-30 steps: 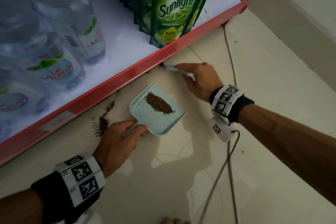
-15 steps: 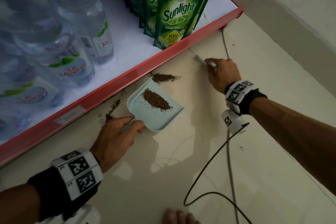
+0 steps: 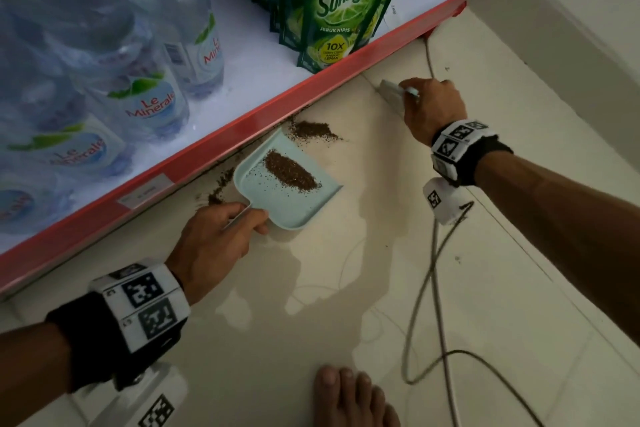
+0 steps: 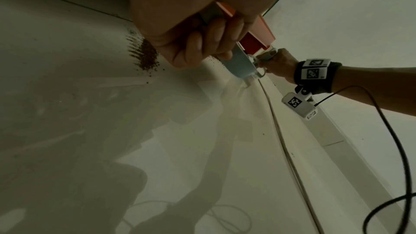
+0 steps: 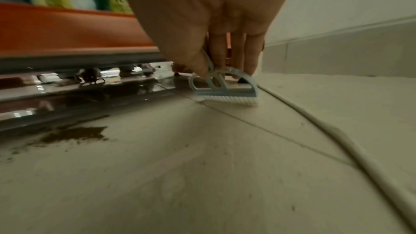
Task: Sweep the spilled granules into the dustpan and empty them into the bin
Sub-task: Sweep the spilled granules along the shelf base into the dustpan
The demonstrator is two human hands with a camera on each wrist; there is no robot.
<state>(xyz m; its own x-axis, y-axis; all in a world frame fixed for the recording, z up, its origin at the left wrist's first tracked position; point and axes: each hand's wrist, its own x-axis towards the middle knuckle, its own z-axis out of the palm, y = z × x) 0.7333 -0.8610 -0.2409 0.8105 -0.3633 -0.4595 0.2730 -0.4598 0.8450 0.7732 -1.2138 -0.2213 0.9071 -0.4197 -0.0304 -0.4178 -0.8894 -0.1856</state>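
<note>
A pale blue dustpan lies flat on the cream floor beside the red shelf edge, with a heap of brown granules inside. My left hand grips its handle; the dustpan shows under those curled fingers. More granules lie on the floor just beyond the pan's mouth, and a smaller patch sits by the shelf behind it. My right hand holds a small blue brush, white bristles down on the tile, well to the right of the floor pile.
A red-edged low shelf carries water bottles and green Sunlight pouches. A grey cable loops across the floor on the right. A bare foot stands at the bottom. A wall skirting runs behind the brush.
My right hand has carried the brush away from the dustpan mouth to the right and farther back along the shelf, uncovering a granule pile. The dustpan and left hand stay put.
</note>
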